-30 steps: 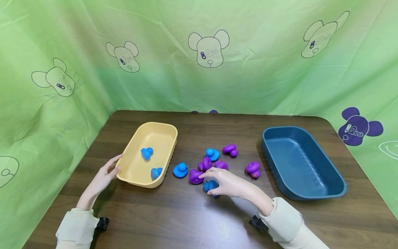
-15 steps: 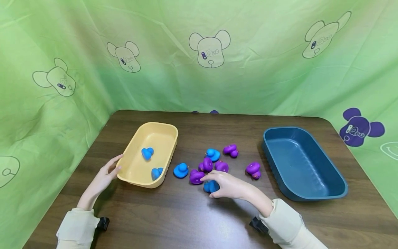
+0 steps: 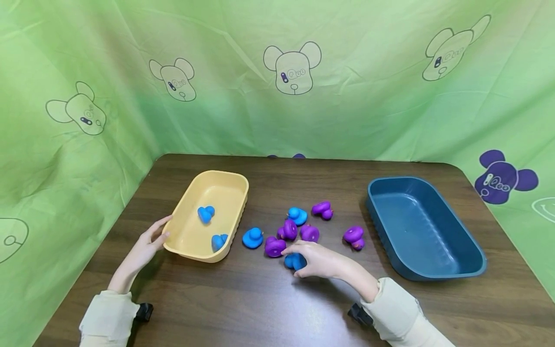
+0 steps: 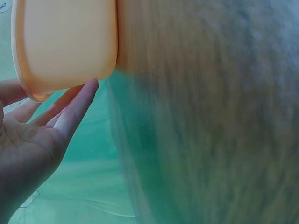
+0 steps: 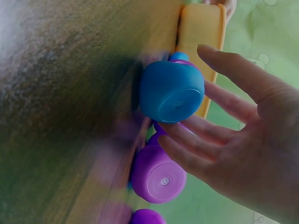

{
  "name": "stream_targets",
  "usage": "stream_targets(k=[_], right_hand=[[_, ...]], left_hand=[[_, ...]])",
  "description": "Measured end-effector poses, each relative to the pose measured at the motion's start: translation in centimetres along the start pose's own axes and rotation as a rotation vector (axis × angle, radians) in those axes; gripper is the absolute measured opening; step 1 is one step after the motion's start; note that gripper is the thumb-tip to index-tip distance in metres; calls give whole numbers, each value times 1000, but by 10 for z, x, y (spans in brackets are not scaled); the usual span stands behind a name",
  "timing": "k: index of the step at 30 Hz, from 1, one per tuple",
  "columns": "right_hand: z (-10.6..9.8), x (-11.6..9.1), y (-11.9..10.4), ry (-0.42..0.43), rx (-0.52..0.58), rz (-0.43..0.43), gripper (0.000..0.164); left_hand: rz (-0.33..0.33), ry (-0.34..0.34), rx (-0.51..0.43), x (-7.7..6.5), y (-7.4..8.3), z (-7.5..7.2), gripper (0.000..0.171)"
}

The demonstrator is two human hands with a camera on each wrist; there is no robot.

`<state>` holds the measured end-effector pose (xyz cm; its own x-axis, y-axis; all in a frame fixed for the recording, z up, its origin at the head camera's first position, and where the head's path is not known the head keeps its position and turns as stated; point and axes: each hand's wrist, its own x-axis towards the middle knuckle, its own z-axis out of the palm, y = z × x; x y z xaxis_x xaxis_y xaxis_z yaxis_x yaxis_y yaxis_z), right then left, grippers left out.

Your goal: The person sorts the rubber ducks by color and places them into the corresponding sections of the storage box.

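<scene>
A blue toy duck (image 3: 295,260) lies on the table between the thumb and fingers of my right hand (image 3: 321,260). In the right wrist view the thumb stands apart from this duck, and the other fingers reach behind it, loosely bent. Several purple toy ducks, including one just left of the fingertips (image 3: 275,246), lie close by, with another blue one (image 3: 297,216) beyond them. My left hand (image 3: 145,248) touches the near left side of a yellow tray (image 3: 182,245), its fingers extended along the outer wall in the left wrist view. Inside that tray are two blue ducks (image 3: 205,214).
To the right stands a deep blue tray (image 3: 427,231), nothing visible inside. A lone blue duck (image 3: 253,238) sits near the yellow tray's right wall, and a purple one (image 3: 354,237) lies toward the blue tray. Green patterned cloth (image 3: 217,120) hangs behind the wooden table (image 3: 208,299).
The right thumb has shifted slightly toward the table's near edge, off the front of the blue duck. My left hand and the trays keep their places.
</scene>
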<state>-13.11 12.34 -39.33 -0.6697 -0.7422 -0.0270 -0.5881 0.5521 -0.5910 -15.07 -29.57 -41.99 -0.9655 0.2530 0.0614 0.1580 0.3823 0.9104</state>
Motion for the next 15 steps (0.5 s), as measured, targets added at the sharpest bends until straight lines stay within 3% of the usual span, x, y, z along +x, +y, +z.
stream_targets(k=[15], right_hand=[[5, -1, 7, -6, -14, 7, 38]], left_hand=[[-13, -1, -4, 0, 1, 0, 46]])
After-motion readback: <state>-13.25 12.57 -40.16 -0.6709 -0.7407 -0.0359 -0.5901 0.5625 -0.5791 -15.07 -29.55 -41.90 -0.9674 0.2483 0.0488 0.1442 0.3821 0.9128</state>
